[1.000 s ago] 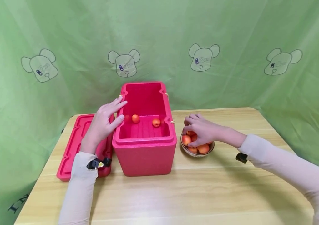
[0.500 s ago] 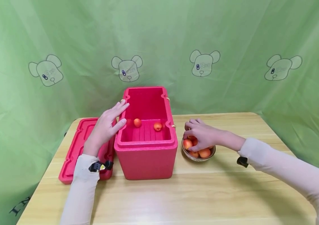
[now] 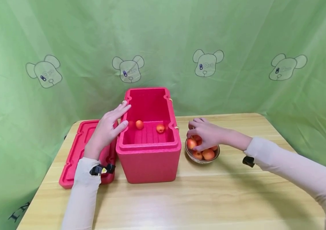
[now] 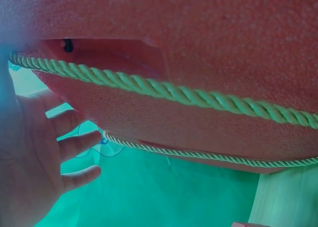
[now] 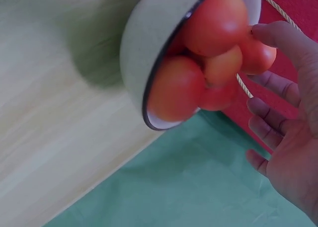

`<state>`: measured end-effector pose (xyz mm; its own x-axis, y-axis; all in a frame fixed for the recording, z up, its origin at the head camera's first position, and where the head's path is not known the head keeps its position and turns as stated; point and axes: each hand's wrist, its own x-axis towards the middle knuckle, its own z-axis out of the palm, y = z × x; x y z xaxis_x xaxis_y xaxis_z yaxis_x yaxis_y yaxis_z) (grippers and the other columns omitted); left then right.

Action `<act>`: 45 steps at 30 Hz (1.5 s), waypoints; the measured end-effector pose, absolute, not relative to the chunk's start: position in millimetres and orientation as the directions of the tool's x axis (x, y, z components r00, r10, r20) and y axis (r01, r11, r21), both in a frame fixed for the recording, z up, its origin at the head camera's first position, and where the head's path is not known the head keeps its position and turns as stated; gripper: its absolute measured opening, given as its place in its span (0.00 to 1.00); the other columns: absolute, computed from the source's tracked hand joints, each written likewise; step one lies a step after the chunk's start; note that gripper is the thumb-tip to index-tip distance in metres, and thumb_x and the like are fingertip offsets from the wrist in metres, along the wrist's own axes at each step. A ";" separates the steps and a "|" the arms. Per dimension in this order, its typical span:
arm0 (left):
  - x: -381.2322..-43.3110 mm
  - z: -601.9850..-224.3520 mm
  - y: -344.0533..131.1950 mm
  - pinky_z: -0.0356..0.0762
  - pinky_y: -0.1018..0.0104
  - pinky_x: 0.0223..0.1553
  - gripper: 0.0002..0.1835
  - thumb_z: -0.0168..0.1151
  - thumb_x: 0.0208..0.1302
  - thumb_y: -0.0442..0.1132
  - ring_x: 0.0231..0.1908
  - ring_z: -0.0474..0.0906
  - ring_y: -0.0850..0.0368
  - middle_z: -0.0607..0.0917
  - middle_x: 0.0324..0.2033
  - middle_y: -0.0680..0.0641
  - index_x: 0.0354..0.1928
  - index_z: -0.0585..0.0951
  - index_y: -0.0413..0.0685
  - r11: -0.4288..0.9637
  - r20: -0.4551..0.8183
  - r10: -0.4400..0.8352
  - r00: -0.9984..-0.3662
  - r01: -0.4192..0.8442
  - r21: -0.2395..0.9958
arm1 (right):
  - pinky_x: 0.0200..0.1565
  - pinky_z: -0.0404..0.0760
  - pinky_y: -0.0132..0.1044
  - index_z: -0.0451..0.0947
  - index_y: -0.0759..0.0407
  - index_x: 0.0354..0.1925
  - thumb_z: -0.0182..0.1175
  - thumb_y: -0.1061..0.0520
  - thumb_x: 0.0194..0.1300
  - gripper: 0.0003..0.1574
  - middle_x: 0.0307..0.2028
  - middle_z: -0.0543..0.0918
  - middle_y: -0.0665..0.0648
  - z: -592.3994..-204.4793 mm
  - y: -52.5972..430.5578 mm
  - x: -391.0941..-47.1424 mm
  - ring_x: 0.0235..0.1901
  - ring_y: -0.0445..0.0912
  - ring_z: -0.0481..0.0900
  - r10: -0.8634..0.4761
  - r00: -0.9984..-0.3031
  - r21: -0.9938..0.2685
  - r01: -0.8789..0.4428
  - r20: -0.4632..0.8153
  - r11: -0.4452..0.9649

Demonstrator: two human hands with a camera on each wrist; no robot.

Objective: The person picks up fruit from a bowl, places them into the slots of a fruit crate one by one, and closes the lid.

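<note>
A deep red box (image 3: 148,164) stands lidless on the table, two orange-red round fruits (image 3: 139,124) on its floor. At its left rim lies my left hand (image 3: 105,132), fingers extended; in the left wrist view the fingers (image 4: 79,146) spread beside the box wall and its twisted rope (image 4: 174,93). To the right of the box, a bowl (image 3: 201,161) holds several more of these fruits. My right hand (image 3: 207,134) reaches over it, fingers curved down. In the right wrist view, thumb and forefinger pinch a fruit (image 5: 259,57) at the bowl's edge.
The box's red lid (image 3: 72,163) lies flat on the wooden table (image 3: 209,201), left of the box and partly under the left forearm. A green printed curtain (image 3: 163,41) hangs behind the table and along both sides.
The head view has shifted a little. Both hands stay in nearly the same places, the left at the box rim and the right over the bowl.
</note>
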<state>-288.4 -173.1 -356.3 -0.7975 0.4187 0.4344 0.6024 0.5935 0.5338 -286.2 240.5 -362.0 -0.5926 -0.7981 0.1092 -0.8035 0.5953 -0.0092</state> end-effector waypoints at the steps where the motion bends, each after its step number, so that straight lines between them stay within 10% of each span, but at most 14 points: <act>1: -288.9 -355.8 -173.4 0.57 0.31 0.72 0.36 0.56 0.69 0.58 0.79 0.55 0.50 0.59 0.80 0.55 0.78 0.62 0.68 0.594 0.436 0.417 -0.797 0.602 0.533 | 0.49 0.65 0.46 0.85 0.51 0.35 0.76 0.47 0.46 0.17 0.37 0.73 0.52 -359.1 240.2 -286.6 0.41 0.46 0.66 -0.799 -0.591 -0.005 -0.804 0.112 0.595; 45: -290.1 -357.8 -173.7 0.65 0.33 0.70 0.36 0.55 0.71 0.58 0.78 0.57 0.47 0.60 0.79 0.52 0.78 0.63 0.62 0.566 0.458 0.432 -0.777 0.629 0.533 | 0.43 0.68 0.50 0.85 0.54 0.44 0.76 0.55 0.51 0.20 0.39 0.77 0.57 -145.5 196.3 -273.7 0.44 0.55 0.70 -0.815 -0.535 0.268 -0.770 0.220 0.578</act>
